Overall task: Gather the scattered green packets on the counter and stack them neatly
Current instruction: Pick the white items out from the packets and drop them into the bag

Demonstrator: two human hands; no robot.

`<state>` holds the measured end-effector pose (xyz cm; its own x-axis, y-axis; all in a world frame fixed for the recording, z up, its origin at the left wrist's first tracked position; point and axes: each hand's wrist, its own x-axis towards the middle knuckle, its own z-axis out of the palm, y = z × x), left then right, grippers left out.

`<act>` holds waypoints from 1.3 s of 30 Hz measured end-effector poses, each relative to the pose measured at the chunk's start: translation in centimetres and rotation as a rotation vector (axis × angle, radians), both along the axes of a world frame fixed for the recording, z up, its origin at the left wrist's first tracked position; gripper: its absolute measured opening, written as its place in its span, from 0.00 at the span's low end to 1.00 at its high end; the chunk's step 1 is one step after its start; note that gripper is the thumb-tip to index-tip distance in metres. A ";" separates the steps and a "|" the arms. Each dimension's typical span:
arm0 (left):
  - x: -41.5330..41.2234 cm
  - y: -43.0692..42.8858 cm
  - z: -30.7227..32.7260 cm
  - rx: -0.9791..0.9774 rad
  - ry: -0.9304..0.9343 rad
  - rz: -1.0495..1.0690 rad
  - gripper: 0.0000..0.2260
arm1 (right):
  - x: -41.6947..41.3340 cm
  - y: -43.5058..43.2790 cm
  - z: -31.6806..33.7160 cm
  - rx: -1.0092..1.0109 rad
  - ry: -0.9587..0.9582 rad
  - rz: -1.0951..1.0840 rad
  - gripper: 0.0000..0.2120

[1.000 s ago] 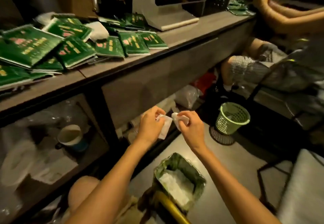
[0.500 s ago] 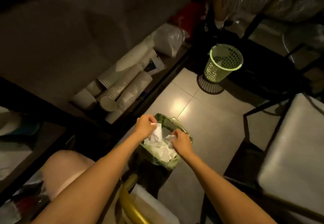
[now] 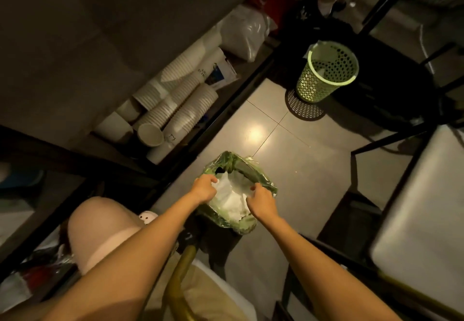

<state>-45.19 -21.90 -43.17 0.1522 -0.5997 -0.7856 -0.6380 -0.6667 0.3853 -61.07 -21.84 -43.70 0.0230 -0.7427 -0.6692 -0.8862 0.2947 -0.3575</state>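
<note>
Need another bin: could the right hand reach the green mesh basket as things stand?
Probably not without leaning: the right hand hovers at the lined bin; the mesh basket stands far off across open floor.

We look down into a dim, yellowish scene lit from overhead, with one round glare on the floor (image 3: 254, 132), heavy shadow across the shelf (image 3: 221, 109) and beside the green basket (image 3: 326, 71), the left hand (image 3: 203, 187) and right hand (image 3: 262, 198) clearest, and wide-angle stretch and blur smearing the white seat (image 3: 414, 207).
</note>
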 end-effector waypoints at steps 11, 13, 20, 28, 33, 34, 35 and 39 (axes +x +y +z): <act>3.8 -3.1 19.1 -0.626 -0.200 -0.060 0.15 | 4.7 -4.5 16.2 -0.642 -0.027 0.275 0.12; 5.0 -2.4 23.6 -0.792 -0.275 -0.035 0.15 | 6.1 -4.8 20.2 -0.767 -0.068 0.313 0.12; 10.2 1.7 36.4 -1.195 -0.563 0.111 0.14 | 12.9 -4.5 32.5 -1.111 -0.253 0.431 0.10; 19.5 2.5 41.0 -1.111 -0.743 0.278 0.11 | 24.7 -6.8 38.6 -1.196 -0.393 0.659 0.13; 23.9 1.3 41.5 -1.001 -0.728 0.313 0.10 | 30.6 -9.3 40.0 -1.160 -0.364 0.746 0.16; 24.5 1.0 41.7 -0.997 -0.721 0.323 0.10 | 31.6 -9.8 40.1 -1.141 -0.335 0.756 0.17; 25.1 0.7 41.8 -0.991 -0.720 0.337 0.10 | 32.4 -10.3 40.2 -1.114 -0.301 0.764 0.18; 27.8 -0.1 42.2 -0.977 -0.736 0.374 0.10 | 34.8 -11.8 40.3 -0.974 -0.246 0.772 0.19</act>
<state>-17.42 -21.99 -0.97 0.6452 -0.7041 0.2965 -0.7443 -0.4916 0.4521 -26.29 -33.65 -3.38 0.7144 -0.6613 0.2286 -0.5891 -0.7448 -0.3135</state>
